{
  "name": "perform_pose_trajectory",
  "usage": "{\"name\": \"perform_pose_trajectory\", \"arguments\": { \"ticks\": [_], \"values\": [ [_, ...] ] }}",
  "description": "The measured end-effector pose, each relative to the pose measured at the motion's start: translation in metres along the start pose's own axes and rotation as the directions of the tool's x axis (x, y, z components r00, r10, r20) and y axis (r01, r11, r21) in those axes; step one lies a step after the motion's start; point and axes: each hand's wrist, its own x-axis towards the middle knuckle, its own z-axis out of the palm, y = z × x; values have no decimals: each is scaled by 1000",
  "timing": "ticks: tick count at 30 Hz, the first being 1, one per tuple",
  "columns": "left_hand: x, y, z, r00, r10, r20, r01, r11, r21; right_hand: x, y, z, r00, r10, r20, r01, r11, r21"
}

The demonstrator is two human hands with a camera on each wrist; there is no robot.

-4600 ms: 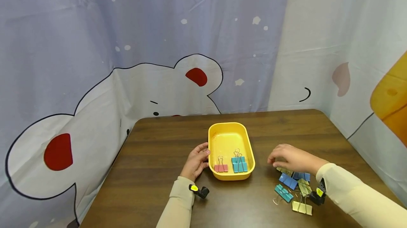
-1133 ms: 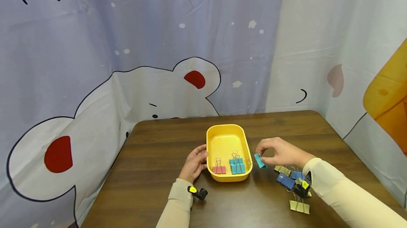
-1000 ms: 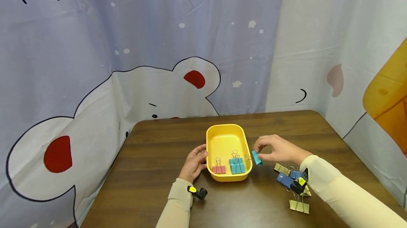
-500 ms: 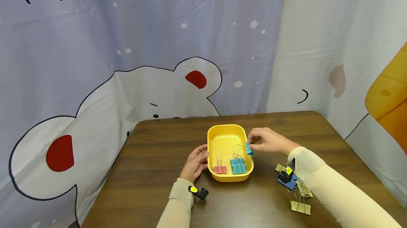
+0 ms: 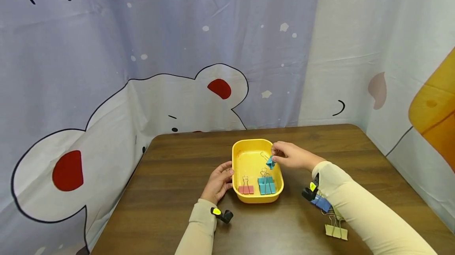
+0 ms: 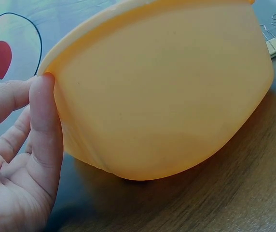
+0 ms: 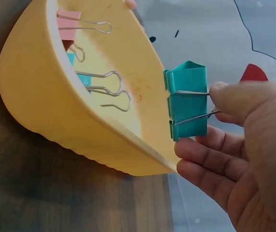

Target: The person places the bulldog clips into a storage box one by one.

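Observation:
Over the right side of the yellow tray (image 5: 254, 199), my right hand (image 5: 293, 156) pinches a teal binder clip (image 7: 188, 99) by its wire handle. The clip (image 5: 270, 163) hangs above the tray floor, its other handle pointing left. My left hand (image 5: 217, 182) holds the tray's left rim between thumb and fingers (image 6: 44, 111). Inside the tray, a pink binder clip (image 5: 246, 189) lies at the near left. Teal binder clips (image 5: 266, 187) lie together at the near right, handles pointing away.
Right of the tray, a loose pile holds a blue binder clip (image 5: 321, 203) and a pale yellow binder clip (image 5: 336, 232). The right forearm hides part of the pile. A printed curtain (image 5: 270, 49) hangs behind the wooden table (image 5: 188, 156).
My right hand has picked a teal binder clip from the pile and carried it left, from beside the tray to above it. The left hand has stayed on the tray.

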Motion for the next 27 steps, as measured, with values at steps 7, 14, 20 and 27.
{"name": "perform_pose_trajectory", "arguments": {
  "ticks": [7,14,20,27],
  "values": [
    [0,0,0,1000,0,-10,0,1000,-3,5,5,9,999,-33,-34,31,998,-47],
    [0,0,1,1000,-1,-11,1,1000,-3,11,1,13,996,70,-48,-72,996,-44],
    [-2,2,1,1000,-1,-12,1,1000,-6,21,-4,18,982,187,-23,-188,979,-76],
    [-1,2,2,1000,-6,-20,6,1000,-13,31,-12,28,973,231,15,-224,953,-203]
  ]
}}
